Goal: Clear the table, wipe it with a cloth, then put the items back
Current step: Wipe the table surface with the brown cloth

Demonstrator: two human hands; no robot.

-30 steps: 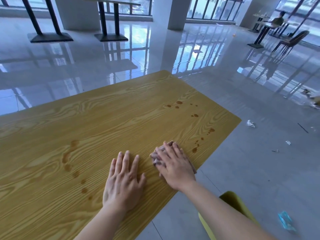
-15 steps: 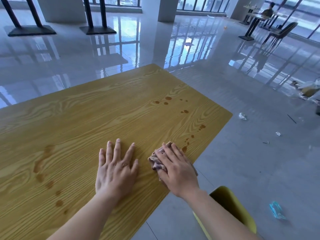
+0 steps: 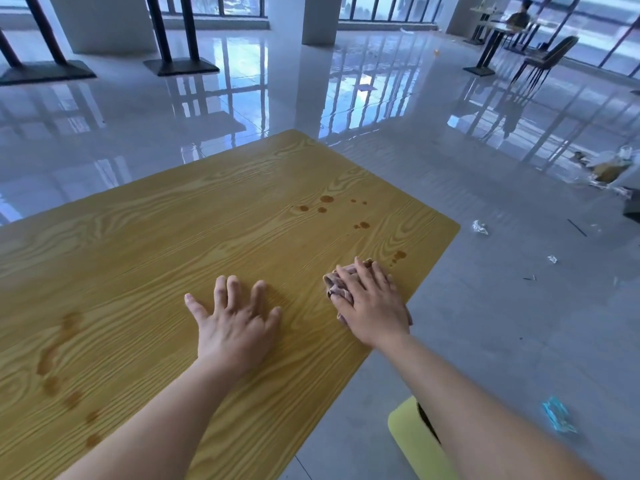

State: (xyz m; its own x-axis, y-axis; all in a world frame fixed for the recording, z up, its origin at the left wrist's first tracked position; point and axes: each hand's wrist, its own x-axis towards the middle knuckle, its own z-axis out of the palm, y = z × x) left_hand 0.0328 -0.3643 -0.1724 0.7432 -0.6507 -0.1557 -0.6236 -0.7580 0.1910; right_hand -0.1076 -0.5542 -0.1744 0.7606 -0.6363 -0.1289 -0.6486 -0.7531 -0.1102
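A yellow wood-grain table (image 3: 194, 237) fills the lower left of the view. My right hand (image 3: 372, 303) presses flat on a crumpled pinkish-grey cloth (image 3: 334, 287) near the table's right edge; most of the cloth is hidden under the palm. My left hand (image 3: 235, 320) lies flat on the tabletop with fingers spread, to the left of the cloth and holding nothing. Brown liquid spots (image 3: 325, 204) dot the table beyond the cloth, one (image 3: 400, 254) just ahead of my fingertips. A smeared brown trail (image 3: 57, 362) runs along the near left.
A yellow chair (image 3: 414, 441) stands under my right arm. Litter lies on the grey floor at right: a crumpled wrapper (image 3: 479, 227), a blue packet (image 3: 557, 414), bags (image 3: 609, 168). Black table bases (image 3: 180, 65) stand far back; a seated person (image 3: 517, 19) at far right.
My right hand has slid the cloth forward and right along the table edge, over the spots nearest it. My left hand has stayed flat, its fingers spread wider.
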